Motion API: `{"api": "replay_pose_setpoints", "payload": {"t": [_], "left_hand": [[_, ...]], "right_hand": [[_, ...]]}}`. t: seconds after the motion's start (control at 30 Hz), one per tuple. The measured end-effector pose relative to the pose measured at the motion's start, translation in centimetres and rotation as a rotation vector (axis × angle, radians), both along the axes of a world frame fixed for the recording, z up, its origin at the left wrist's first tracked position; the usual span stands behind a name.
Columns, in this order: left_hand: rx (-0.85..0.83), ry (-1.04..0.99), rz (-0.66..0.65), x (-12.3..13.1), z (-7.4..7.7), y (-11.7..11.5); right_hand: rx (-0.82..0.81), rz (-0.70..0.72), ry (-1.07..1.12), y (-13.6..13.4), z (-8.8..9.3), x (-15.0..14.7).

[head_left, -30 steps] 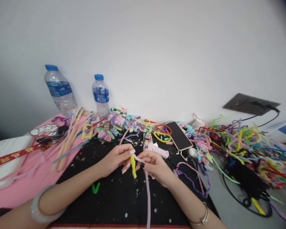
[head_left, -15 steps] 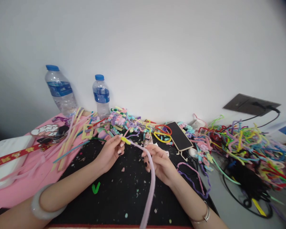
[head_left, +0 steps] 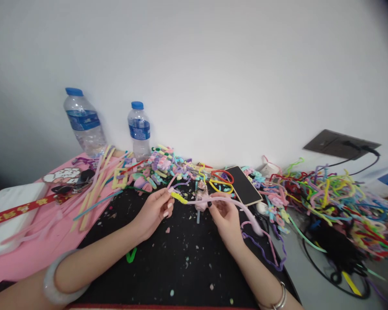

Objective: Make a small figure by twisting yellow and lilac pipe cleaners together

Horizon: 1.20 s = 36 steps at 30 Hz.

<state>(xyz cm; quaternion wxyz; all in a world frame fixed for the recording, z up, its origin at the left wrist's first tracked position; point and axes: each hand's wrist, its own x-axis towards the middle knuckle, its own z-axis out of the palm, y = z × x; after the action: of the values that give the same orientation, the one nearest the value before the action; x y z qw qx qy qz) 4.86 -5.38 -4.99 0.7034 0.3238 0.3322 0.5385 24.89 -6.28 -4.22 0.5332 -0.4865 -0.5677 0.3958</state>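
Between my hands, above the black mat [head_left: 168, 267], stretches a pale lilac pipe cleaner [head_left: 228, 199] with a short yellow section [head_left: 179, 197] near its left end. My left hand [head_left: 157, 208] pinches that end between thumb and fingertips, just beside the yellow part. Thumb and fingers of my right hand [head_left: 224, 217] are closed on the lilac stretch, and its loose end runs off to the right, past the hand. A bent green piece [head_left: 131, 255] lies on the mat, partly behind my left forearm.
Two water bottles [head_left: 139, 129] stand against the wall. Heaps of coloured pipe cleaners [head_left: 330, 193] lie at the back and right. A phone [head_left: 245, 186] rests behind my right hand. Left are a pink sheet [head_left: 6, 271] and white box [head_left: 16, 198]. Small scraps dot the mat.
The pipe cleaner's loose end has swung from hanging down towards me to pointing right. My left hand has shifted slightly right; my right hand has turned and moved a little right.
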Motion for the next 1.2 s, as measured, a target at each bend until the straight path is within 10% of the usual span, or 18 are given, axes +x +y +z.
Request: {"api": "replay_pose_setpoints", "payload": {"t": [0.27, 0.37, 0.6, 1.2], "left_hand": [[-0.050, -0.012, 0.018, -0.1, 0.3, 0.3], [0.024, 0.062, -0.005, 0.1, 0.0, 0.1], [0.132, 0.238, -0.152, 1.3, 0.0, -1.5], [0.307, 0.508, -0.054, 1.7, 0.3, -2.8]], "right_hand": [[-0.271, 0.676, 0.247, -1.4, 0.1, -0.8], [-0.031, 0.515, 0.209, -1.9, 0.3, -1.1], [0.437, 0.237, -0.627, -2.4, -0.6, -1.3], [0.033, 0.260, -0.257, -3.9, 0.0, -3.9]]}}
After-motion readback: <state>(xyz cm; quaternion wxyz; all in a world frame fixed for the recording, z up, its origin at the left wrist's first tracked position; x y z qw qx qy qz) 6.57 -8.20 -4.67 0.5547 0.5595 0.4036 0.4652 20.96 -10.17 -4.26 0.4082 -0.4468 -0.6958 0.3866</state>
